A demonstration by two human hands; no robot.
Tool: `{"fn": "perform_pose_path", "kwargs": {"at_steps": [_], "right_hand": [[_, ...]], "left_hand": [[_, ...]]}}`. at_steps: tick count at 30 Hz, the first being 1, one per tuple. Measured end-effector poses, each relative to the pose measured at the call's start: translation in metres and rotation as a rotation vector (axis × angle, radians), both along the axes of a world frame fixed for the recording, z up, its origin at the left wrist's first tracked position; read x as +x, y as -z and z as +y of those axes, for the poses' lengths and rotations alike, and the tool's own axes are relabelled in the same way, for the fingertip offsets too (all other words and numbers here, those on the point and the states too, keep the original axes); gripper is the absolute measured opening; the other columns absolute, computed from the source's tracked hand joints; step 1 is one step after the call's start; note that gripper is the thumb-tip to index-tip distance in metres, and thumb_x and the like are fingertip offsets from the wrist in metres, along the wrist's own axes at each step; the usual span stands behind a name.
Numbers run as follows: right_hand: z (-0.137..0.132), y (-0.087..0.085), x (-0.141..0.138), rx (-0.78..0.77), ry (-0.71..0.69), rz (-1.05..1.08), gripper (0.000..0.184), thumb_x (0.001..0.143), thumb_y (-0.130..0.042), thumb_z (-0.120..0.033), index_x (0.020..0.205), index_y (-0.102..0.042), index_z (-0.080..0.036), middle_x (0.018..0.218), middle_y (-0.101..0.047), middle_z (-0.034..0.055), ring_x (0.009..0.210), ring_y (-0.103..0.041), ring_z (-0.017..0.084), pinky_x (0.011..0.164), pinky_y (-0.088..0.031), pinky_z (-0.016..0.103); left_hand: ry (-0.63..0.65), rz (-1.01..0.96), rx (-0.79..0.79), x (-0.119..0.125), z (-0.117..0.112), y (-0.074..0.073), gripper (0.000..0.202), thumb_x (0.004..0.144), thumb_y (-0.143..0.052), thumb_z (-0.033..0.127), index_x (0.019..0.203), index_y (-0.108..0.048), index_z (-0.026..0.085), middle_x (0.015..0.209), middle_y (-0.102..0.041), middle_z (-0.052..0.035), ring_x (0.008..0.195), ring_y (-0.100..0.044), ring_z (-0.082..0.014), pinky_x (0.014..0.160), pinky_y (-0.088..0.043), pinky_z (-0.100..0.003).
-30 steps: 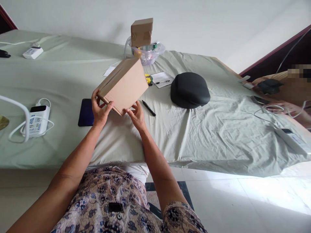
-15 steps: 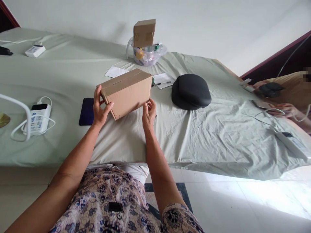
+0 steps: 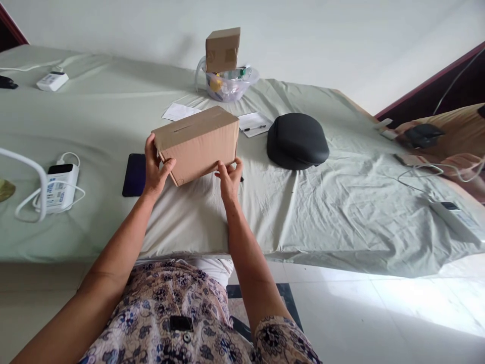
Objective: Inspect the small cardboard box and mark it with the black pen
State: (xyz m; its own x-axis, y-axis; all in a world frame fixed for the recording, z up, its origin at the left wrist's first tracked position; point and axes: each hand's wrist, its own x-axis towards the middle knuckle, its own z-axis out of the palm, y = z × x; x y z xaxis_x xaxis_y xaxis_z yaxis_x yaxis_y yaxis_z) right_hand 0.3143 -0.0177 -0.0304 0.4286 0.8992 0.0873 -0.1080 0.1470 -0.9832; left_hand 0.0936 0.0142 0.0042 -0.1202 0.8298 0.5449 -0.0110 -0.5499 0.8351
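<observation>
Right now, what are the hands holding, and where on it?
Both hold the brown cardboard box: left hand on its left end, right hand at its lower right corner.

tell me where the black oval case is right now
In the head view the black oval case lies on the green sheet, right of the cardboard box held by both hands, just beyond the paper with a pen.

From my remote seat I see the wearer's own body at the bottom of the view. Both forearms are bare to the elbow, ending in the left hand (image 3: 154,169) and the right hand (image 3: 229,179), with no rings, watch or bracelets that I can make out. The dress (image 3: 170,313) is a pale fabric printed with dark blue and brownish flowers. A small black clip (image 3: 180,323) sits on the dress front, a round button just below it.
</observation>
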Motion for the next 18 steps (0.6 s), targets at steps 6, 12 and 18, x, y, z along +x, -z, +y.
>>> {"fn": "perform_pose_path", "kwargs": {"at_steps": [6, 12, 18], "right_hand": [[0.003, 0.007, 0.008, -0.02, 0.118, -0.207, 0.059, 0.08, -0.061, -0.076, 0.105, -0.053, -0.023, 0.101, -0.062, 0.0049, 0.099, -0.061, 0.021, 0.097, -0.052, 0.042], [0.005, 0.01, 0.011, 0.027, 0.121, -0.316, 0.057, 0.078, -0.066, -0.071, 0.109, -0.061, -0.023, 0.111, -0.065, 0.0087, 0.11, -0.06, 0.026, 0.106, -0.049, 0.05], [-0.004, -0.002, 0.009, 0.067, 0.033, -0.211, 0.074, 0.085, -0.059, -0.074, 0.139, -0.044, -0.025, 0.128, -0.063, 0.0122, 0.125, -0.061, 0.027, 0.105, -0.051, 0.05]], "left_hand": [[-0.006, -0.021, 0.029, -0.002, 0.0, -0.003, 0.093, 0.064, -0.082, 0.078, 0.133, -0.044, 0.028, 0.135, -0.056, -0.0127, 0.132, -0.057, -0.0343, 0.116, -0.044, -0.053], [0.047, -0.035, 0.038, -0.002, 0.004, 0.002, 0.096, 0.061, -0.082, 0.08, 0.136, -0.046, 0.033, 0.145, -0.055, -0.0119, 0.141, -0.053, -0.0367, 0.118, -0.044, -0.054], [0.128, -0.019, 0.012, 0.0, 0.006, 0.006, 0.107, 0.055, -0.088, 0.076, 0.143, -0.047, 0.032, 0.156, -0.049, -0.0145, 0.152, -0.041, -0.0403, 0.122, -0.04, -0.055]]}}
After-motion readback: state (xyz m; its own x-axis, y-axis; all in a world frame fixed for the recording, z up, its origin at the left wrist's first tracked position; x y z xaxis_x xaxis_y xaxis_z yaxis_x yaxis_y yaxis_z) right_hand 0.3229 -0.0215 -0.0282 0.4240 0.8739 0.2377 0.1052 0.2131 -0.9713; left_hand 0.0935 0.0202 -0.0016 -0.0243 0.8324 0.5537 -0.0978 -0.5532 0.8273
